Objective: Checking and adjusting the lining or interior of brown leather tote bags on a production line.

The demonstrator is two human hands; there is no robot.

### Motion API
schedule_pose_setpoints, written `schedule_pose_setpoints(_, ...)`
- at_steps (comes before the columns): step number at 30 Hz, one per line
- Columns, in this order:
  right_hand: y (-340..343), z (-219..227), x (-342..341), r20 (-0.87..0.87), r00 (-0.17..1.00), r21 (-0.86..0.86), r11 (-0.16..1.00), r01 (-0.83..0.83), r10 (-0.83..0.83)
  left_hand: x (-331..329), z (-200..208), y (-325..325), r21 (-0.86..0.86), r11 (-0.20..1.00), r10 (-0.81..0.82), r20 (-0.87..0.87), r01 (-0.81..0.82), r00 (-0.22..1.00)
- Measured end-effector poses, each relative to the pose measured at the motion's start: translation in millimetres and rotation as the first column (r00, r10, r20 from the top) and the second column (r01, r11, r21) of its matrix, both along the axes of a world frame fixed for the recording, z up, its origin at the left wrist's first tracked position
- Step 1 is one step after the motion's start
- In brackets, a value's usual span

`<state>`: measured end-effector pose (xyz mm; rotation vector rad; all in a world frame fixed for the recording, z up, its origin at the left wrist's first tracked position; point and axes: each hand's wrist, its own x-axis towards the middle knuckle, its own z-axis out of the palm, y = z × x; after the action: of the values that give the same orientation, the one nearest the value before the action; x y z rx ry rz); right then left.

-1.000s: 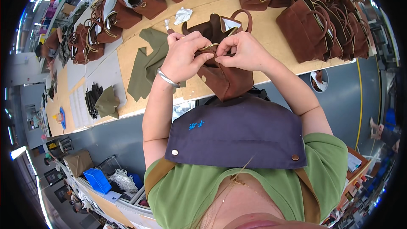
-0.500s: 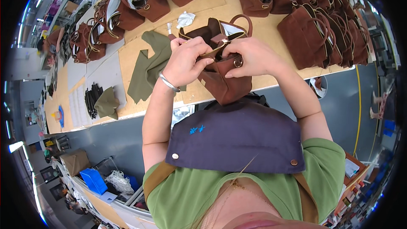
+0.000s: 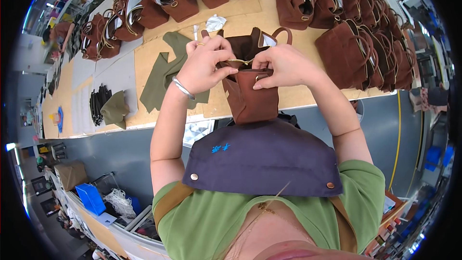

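Currently, you are working on a brown bag point(image 3: 252, 101), which is sitting at the near edge of the table point(image 3: 219, 110), its mouth gaping between your hands. Your left hand point(image 3: 204, 70) is pinching the gold zipper point(image 3: 235, 60) at the mouth's left side. Your right hand point(image 3: 286, 67) is gripping the near rim, thumb pressing outside; its fingertips are partly hiding inside. An olive cloth point(image 3: 159, 74) is lying to the left, and a crumpled white piece point(image 3: 215, 22) is resting beyond the bag. Finished-looking handbags point(image 3: 339, 55) are crowding the right side; black strips point(image 3: 97, 106) are lying farther left.
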<state>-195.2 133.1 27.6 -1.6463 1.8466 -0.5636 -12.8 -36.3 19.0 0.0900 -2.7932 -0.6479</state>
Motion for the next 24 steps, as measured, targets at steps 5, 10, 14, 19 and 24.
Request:
schedule_pose_setpoints(5, -5.6, -11.7, -9.8, 0.126, 0.991, -0.011, 0.999, -0.041, 0.042, 1.0, 4.7, 33.8, -0.193, 0.981, -0.029, -0.043, 0.020, 0.999)
schedule_pose_setpoints(10, -17.1, -15.8, -20.3, 0.287, 0.950, -0.002, 0.991, -0.132, 0.127, -3.7, 1.0, 29.5, -0.247, 0.969, -0.013, 0.010, 0.015, 1.000)
schedule_pose_setpoints(14, -25.3, -12.7, -23.7, 0.264, 0.944, 0.048, 0.975, -0.218, 0.198, -8.8, 9.4, 19.6, -0.100, 0.992, -0.074, 0.080, 0.082, 0.994)
schedule_pose_setpoints(19, -31.3, -0.5, -27.6, 0.335, 0.931, 0.261, 0.935, -0.239, 0.144, -11.3, 3.1, 20.8, -0.016, 0.994, -0.105, 0.101, 0.107, 0.989)
schedule_pose_setpoints(24, -35.3, -5.8, -24.9, 0.086, 0.952, 0.101, 0.948, -0.301, 0.293, -15.2, -4.4, 18.2, 0.000, 0.988, -0.155, 0.069, 0.155, 0.986)
